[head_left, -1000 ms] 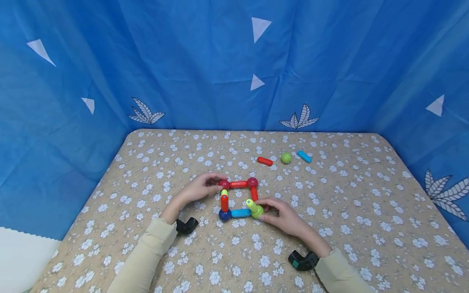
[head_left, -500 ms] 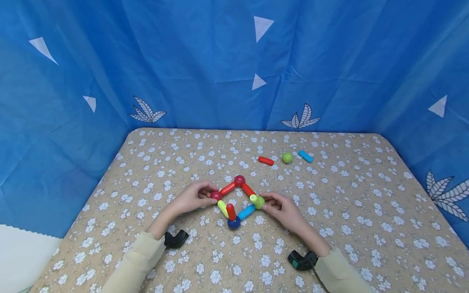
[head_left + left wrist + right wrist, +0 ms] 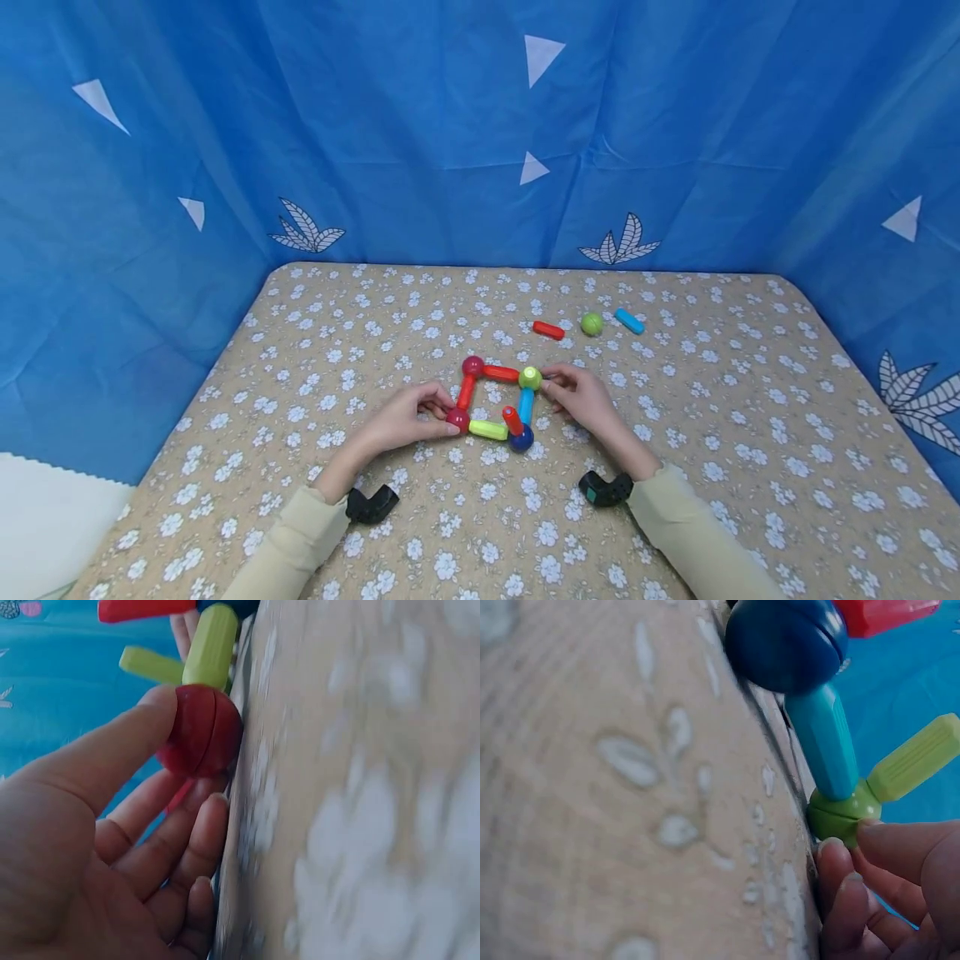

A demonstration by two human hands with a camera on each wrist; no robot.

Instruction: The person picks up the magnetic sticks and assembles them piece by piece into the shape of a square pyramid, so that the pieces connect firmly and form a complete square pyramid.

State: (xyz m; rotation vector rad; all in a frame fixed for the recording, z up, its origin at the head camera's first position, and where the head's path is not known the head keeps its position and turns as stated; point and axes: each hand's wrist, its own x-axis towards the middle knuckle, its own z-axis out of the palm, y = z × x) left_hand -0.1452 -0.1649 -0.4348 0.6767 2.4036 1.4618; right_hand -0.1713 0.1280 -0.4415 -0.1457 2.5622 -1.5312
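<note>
The ball-and-rod frame (image 3: 501,373) lies on the flowered tablecloth (image 3: 420,533) directly between the two hands, four-sided and too near square to have a clear long axis; the line that matters is its diagonal, from the near-left red ball (image 3: 458,420) to the far-right green ball (image 3: 530,379), for the hands have hold of exactly those opposite corners. The left hand (image 3: 408,417) pinches the near-left red ball between thumb and fingers; the right hand (image 3: 581,396) pinches the green ball likewise, and sits slightly farther from the person.

The other two corners are untouched: the far-left red ball (image 3: 472,367) and the near-right dark blue ball (image 3: 521,439); the blue rod (image 3: 527,407) joins the dark blue ball to the green one, and the yellow-green rod (image 3: 488,430) joins it to the near-left red ball. An upright red rod (image 3: 512,420) rises from the dark blue ball; an upright yellow-green rod (image 3: 916,757) stands on the green ball, so both uprights lie on the right hand's side; any turn of the frame, I judge, hinges on the two pinches moving together.
</note>
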